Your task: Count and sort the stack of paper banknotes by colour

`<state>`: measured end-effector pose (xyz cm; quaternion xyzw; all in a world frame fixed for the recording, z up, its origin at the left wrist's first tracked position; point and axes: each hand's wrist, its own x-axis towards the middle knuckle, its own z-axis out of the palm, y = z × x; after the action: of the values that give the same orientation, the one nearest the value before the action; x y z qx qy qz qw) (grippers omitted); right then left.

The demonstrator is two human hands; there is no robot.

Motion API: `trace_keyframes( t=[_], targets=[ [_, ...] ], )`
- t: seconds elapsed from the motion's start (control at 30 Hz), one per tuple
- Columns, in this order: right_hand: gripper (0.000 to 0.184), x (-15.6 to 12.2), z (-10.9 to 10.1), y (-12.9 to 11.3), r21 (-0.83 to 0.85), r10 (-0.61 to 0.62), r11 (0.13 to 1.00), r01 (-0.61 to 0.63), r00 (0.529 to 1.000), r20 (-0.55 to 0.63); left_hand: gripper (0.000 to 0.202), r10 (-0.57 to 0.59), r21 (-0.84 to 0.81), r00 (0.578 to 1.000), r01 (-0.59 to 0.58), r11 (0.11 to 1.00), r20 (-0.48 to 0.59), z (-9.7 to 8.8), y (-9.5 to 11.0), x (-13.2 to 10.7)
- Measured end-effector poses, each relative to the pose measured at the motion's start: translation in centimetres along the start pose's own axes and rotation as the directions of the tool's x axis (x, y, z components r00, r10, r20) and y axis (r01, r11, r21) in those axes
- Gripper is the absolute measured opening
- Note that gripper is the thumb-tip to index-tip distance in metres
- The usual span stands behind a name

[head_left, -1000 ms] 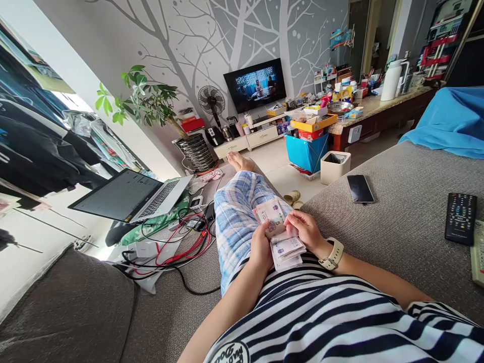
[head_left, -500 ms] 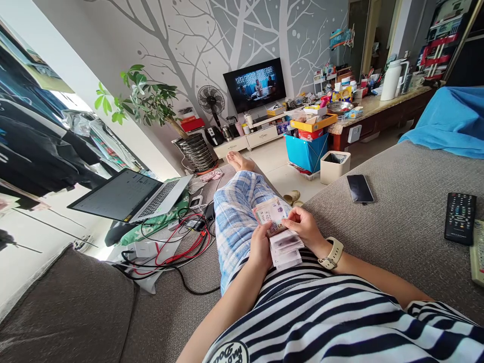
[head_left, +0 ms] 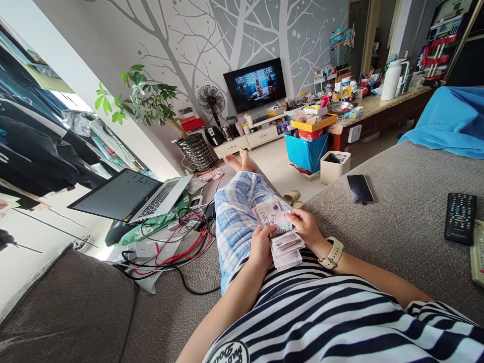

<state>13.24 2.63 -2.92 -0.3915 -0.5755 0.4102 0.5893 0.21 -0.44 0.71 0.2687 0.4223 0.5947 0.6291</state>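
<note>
A stack of banknotes (head_left: 282,237) rests over my lap, between both hands. My left hand (head_left: 261,247) grips the stack's left side, thumb on top. My right hand (head_left: 307,228), with a pale watch on its wrist, pinches the top note by its right edge and holds it lifted off the pile. I lie on a grey sofa (head_left: 401,212) in a striped shirt and blue plaid trousers, legs stretched out.
An open laptop (head_left: 132,194) stands at the left above tangled red and black cables (head_left: 177,247). A phone (head_left: 360,188) and a black remote (head_left: 460,218) lie on the sofa to my right. Beyond are a television (head_left: 254,84), a fan, a plant and a blue bin.
My right hand has peeled another note up from the stack and drawn it slightly towards me. My feet have shifted a little at the far end.
</note>
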Motion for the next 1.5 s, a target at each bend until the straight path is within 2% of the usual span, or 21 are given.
trace_keyframes(
  t=[0.17, 0.33, 0.67, 0.87, 1.07, 1.27, 1.5],
  targets=[
    [0.039, 0.0, -0.1, 0.1, -0.025, -0.013, 1.000, 0.013, 1.000, -0.013, 0.026, -0.015, -0.043, 1.000, 0.014, 0.999, -0.013, 0.0, -0.2, 0.4],
    [0.040, -0.2, 0.0, -0.3, 0.002, -0.039, 0.999, 0.039, 0.999, -0.018, 0.028, -0.062, -0.116, 0.998, 0.063, 0.991, 0.007, 0.1, -0.3, 0.7],
    [0.033, -0.5, -0.1, -1.4, 0.111, -0.056, 0.993, 0.049, 0.997, 0.058, 0.027, -0.020, -0.093, 0.999, 0.024, 0.995, 0.039, -0.1, -0.4, 0.7],
    [0.029, -0.6, -0.1, -1.7, 0.146, -0.039, 0.989, 0.025, 0.995, 0.092, 0.026, -0.007, -0.080, 1.000, 0.008, 0.997, 0.020, 0.2, -0.2, 0.4],
    [0.031, -0.6, -0.1, -1.5, 0.146, -0.057, 0.988, 0.045, 0.995, 0.079, 0.023, 0.000, -0.086, 0.999, 0.005, 0.996, 0.055, 0.0, -0.4, 0.5],
    [0.033, -0.6, -0.1, -1.5, 0.154, -0.078, 0.986, 0.065, 0.994, 0.082, 0.017, -0.028, -0.101, 0.999, 0.030, 0.994, 0.017, 0.3, -0.2, 0.2],
    [0.033, -0.7, -0.1, -1.6, 0.168, -0.080, 0.984, 0.065, 0.993, 0.083, 0.016, -0.032, -0.119, 0.999, 0.036, 0.992, 0.037, 0.3, -0.2, 0.3]
  ],
)
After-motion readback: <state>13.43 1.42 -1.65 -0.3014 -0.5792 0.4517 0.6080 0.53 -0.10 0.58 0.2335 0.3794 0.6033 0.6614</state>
